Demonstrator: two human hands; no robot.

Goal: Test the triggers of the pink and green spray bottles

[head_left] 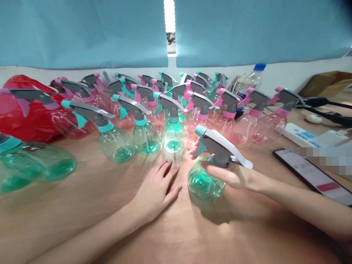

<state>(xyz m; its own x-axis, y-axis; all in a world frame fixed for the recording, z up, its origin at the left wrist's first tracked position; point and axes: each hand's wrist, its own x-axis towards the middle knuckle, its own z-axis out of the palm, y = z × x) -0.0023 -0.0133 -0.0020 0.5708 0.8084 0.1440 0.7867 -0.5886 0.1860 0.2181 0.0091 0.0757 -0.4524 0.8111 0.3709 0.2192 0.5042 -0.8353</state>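
Note:
My right hand [233,174] is wrapped round the neck of a green spray bottle [202,181] with a grey and turquoise trigger head. The bottle leans slightly, and I cannot tell whether its base touches the table. To its left, my left hand [158,189] lies flat on the table [154,242] with fingers stretched out and nothing in them. Just beyond my left fingertips stand a green spray bottle with bright liquid [173,137] and another green spray bottle [147,139].
Several pink and green spray bottles crowd the back, including a pink one [269,124]. A red plastic bag [27,124] lies at left. On the right are a phone [308,172], a white power strip [301,135], a cardboard box [326,84] and dark cables [327,113].

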